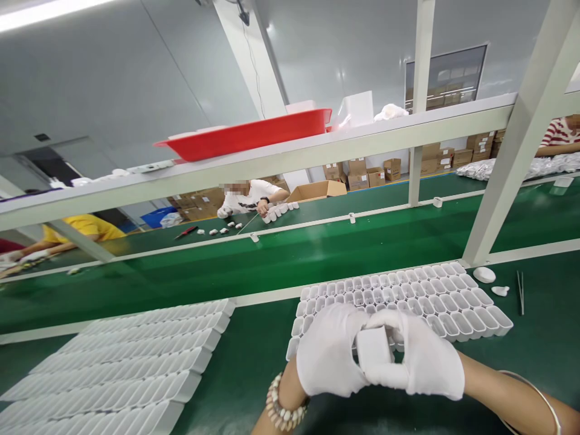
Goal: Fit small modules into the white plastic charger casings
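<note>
We see two hands in thin white gloves. The left hand (328, 350) and the right hand (421, 359) meet in the middle and hold one small white block (374, 348) between them. The fingers of both hands pinch it from each side. The block looks smooth and hard, with round corners. It sits low in the middle of the view, just in front of a tray.

The left wrist wears one bracelet (281, 408) of round, pale beads. The right arm wears one thin metal ring (541, 396).

The white tray (457, 299) behind the hands is plastic and full of little square cups in rows, too many to count. To the left lie long white strips (127, 362) side by side, about seven of them, smooth and shiny.

Near the tray's right end we see one white oval lid (484, 275), one small white bit (500, 290) and one pair of thin metal tweezers (520, 291).

All of it rests on a green table (254, 356) that is flat and a bit shiny. A green belt (281, 260) runs behind it. A pale metal frame (290, 160) crosses above, with one red plastic bin (254, 136) on top.

Three other people sit across the belt. Brown boxes (362, 172) stand by the grey wall.
</note>
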A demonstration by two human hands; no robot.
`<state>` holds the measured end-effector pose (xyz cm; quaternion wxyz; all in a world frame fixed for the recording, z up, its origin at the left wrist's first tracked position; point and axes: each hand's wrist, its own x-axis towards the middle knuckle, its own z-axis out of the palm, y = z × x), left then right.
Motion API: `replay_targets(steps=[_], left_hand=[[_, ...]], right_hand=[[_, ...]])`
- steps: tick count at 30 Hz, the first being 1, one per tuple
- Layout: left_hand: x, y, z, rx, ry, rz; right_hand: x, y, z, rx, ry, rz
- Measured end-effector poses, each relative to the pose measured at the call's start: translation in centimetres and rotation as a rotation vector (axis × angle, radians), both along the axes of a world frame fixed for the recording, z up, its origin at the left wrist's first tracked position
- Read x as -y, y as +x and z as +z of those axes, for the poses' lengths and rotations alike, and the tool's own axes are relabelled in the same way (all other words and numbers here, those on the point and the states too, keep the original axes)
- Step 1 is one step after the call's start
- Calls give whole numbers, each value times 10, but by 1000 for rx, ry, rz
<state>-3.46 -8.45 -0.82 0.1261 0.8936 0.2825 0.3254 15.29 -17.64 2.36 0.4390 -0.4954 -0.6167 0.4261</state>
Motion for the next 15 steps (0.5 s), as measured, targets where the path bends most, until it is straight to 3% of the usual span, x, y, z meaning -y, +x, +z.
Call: replay_targets(steps=[5, 9, 12, 13, 15], left_hand=[[-6, 27, 30, -35, -56, -14], [4, 34, 56, -172, -227, 39], [28, 45, 42, -365, -261, -51], [38, 51, 30, -433, -214, -147], [57, 67, -1, -504, -127, -461]], right_hand=[[-19, 6, -1, -562, -256, 30], [-34, 14, -7, -759, -346, -3], [-39, 20, -17, -662, -369, -67], [-41, 24, -21, -601, -375, -98], [-46, 32, -27, -468, -357, -167]])
